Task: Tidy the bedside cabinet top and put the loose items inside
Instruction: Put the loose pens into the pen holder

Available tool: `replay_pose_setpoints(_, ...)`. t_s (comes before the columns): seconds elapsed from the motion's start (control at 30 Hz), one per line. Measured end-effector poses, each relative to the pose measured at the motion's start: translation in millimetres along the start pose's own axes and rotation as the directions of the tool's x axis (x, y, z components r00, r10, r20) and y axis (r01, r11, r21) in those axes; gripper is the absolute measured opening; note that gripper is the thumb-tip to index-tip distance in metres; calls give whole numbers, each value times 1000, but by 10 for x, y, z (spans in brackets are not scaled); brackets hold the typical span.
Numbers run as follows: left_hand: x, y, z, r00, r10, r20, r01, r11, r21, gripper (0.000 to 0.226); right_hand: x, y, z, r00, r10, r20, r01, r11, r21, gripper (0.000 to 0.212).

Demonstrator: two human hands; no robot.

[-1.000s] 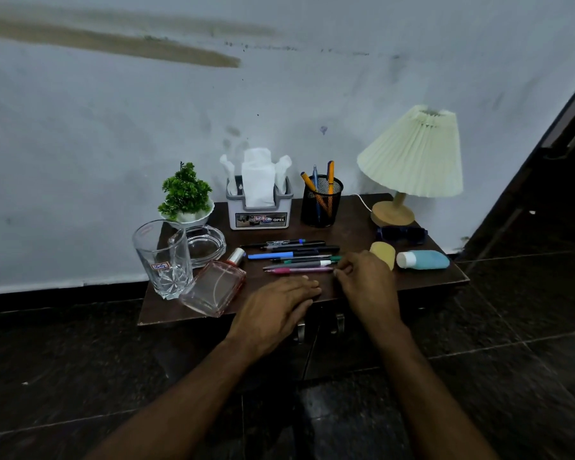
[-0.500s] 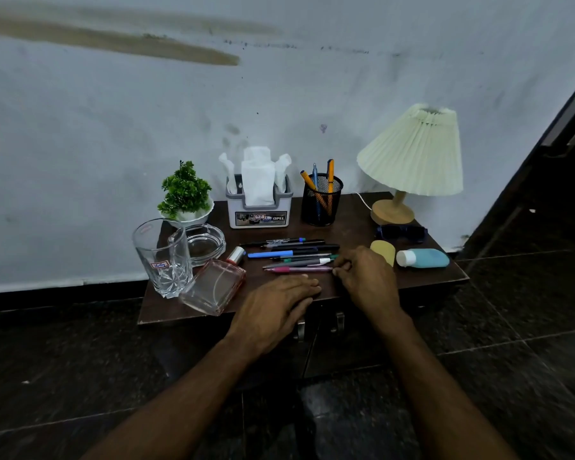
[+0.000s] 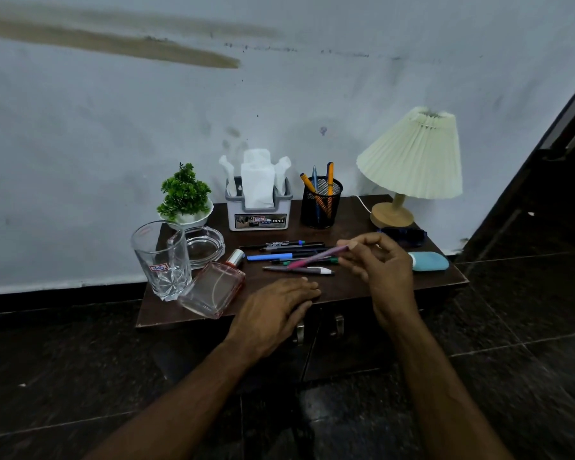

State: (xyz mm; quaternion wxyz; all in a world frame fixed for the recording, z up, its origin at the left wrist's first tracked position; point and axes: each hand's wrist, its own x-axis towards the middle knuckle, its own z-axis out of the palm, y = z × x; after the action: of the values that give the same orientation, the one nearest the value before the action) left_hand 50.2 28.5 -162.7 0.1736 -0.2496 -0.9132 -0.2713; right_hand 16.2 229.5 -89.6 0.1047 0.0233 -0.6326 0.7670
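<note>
A dark wooden bedside cabinet [image 3: 345, 292] stands against the wall. Several loose pens [image 3: 286, 252] lie in a row at the middle of its top. My right hand [image 3: 380, 267] pinches a pink pen [image 3: 316, 257] by one end, lifted at a slant above the row. My left hand [image 3: 276, 310] rests flat on the front edge, fingers straight. A black mesh pen holder [image 3: 321, 205] with pens stands at the back. A light blue bottle [image 3: 428, 261] lies on the right. A pink perfume bottle [image 3: 213, 287] lies at front left.
A drinking glass [image 3: 161, 260], a glass ashtray [image 3: 203, 247] and a small potted plant [image 3: 185, 197] stand on the left. A tissue box [image 3: 258, 209] is at the back, a lamp [image 3: 410, 161] at right, dark sunglasses [image 3: 405, 234] beneath it. Two door handles [image 3: 339, 325] show below the top.
My right hand has taken hold of the pink pen and lifted it off the cabinet top, moving up and right. The yellow item by it is now hidden. My left hand has stayed put.
</note>
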Motion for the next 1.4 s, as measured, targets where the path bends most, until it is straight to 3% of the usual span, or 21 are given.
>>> replay_pose_setpoints(0.13, 3, 10, -5, 1000, -9, -3, 9, 1000, -5, 32, 127, -74, 125, 978, -108, -180, 124, 989, 80, 4)
replay_pose_setpoints(0.27, 7, 7, -10, 1000, -2, -1, 2, 1000, -7, 32, 403, -292, 279, 862, -399, -312, 386, 917, -105, 6)
replay_pose_setpoints(0.37, 4, 10, -16, 1000, -4, 4, 4, 1000, -13, 32, 738, -408, 401, 744, -610, -273, 520, 785, -337, 6)
replay_pose_setpoints(0.47, 5, 6, -11, 1000, -6, 3, 6, 1000, -16, 32, 1107, -406, 493, 676, -729, -113, 559, 606, -566, 9)
replay_pose_setpoints(0.67, -1, -22, 4, 1000, 4, -3, -4, 999, -33, 34, 1691, -214, 617, 765, -602, 228, 458, 259, -850, 9)
replay_pose_setpoints(0.8, 1, -27, 11, 1000, 6, 0, -6, 999, -44, 33, 1849, -201, 730, 854, -428, 297, 377, 115, -919, 11)
replay_pose_setpoints(0.9, 0, -33, 18, 1000, 7, -13, -7, 999, -52, 32, 1903, -189, 784, 898, -319, 302, 345, 84, -935, 9)
replay_pose_setpoints(1.13, -9, -35, 5, 998, 6, -62, -13, 994, -113, 26, 1995, -188, 880, 916, -241, 322, 346, 65, -936, 18)
replay_pose_setpoints(1.23, -9, -36, 3, 996, 3, -85, -14, 991, -134, 23, 1770, -283, 819, 887, -348, 304, 380, 175, -908, 31)
replay_pose_setpoints(1.33, 0, -39, 9, 994, 4, -106, -19, 990, -143, 21, 1200, -298, 638, 809, -502, 306, 496, 303, -814, 15)
replay_pose_setpoints(1.4, 1, -45, 23, 994, 6, -113, -23, 988, -150, 20, 785, -174, 454, 826, -444, 348, 510, 323, -797, 5)
